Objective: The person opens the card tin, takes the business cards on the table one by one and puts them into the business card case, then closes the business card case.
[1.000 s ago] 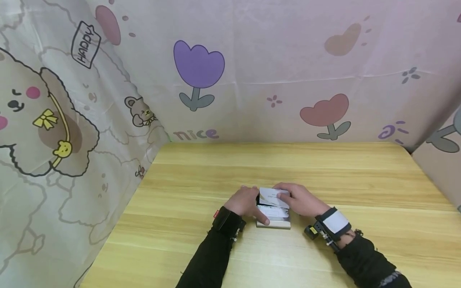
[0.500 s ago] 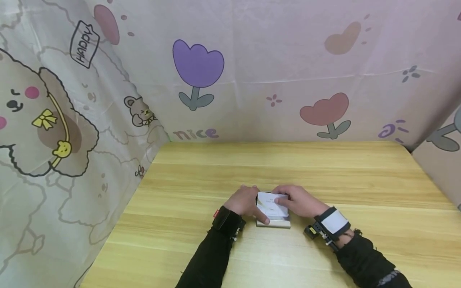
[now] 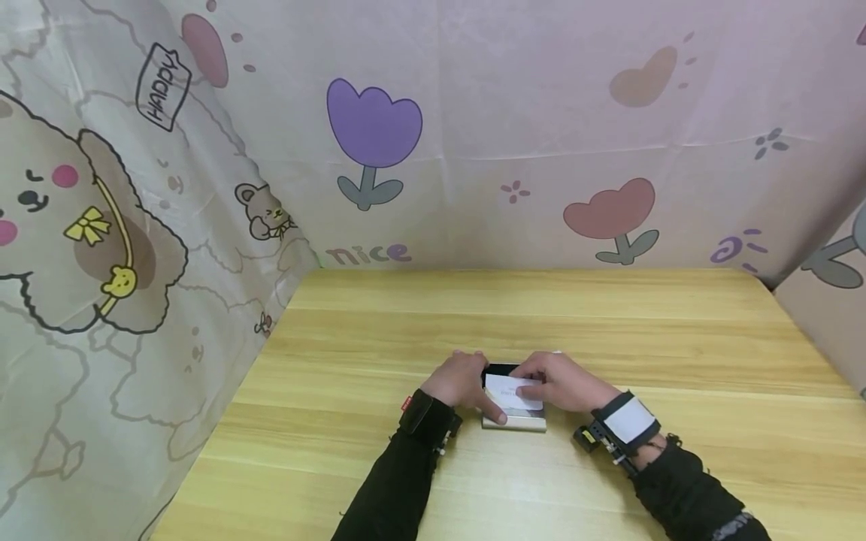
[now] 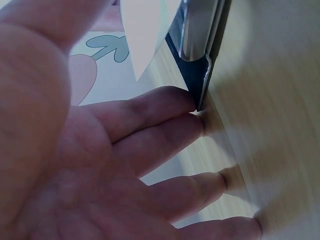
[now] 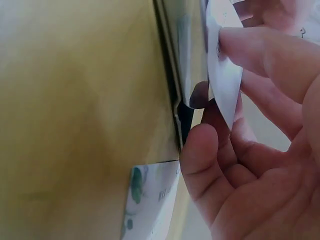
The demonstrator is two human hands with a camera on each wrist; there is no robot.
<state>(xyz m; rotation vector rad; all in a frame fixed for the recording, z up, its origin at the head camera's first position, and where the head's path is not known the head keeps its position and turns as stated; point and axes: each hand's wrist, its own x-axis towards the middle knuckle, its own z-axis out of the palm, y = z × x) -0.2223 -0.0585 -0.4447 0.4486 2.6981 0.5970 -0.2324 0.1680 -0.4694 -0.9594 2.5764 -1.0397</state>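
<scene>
A silver card case (image 3: 514,423) with a dark inner part lies on the table, in front of the person. My left hand (image 3: 463,382) grips its left side, thumb on the near left edge and fingertips by the far corner; in the left wrist view the other fingertips rest on the table. With thumb and fingers my right hand (image 3: 567,382) pinches a white card (image 3: 502,391) over the case. The right wrist view shows this card (image 5: 222,70) tilted and apart from the case (image 5: 186,65) at its near corner. My right fingers hide part of the card.
Another card (image 5: 150,200), printed with green leaves, lies by the case beneath my right hand; only a small white corner (image 3: 557,352) shows in the head view. The wooden table (image 3: 379,315) reaches back to a patterned cloth (image 3: 473,113).
The right hand has brought the white card down over the case and slightly toward the person. The dark inner part now shows behind it. The left hand has stayed in place.
</scene>
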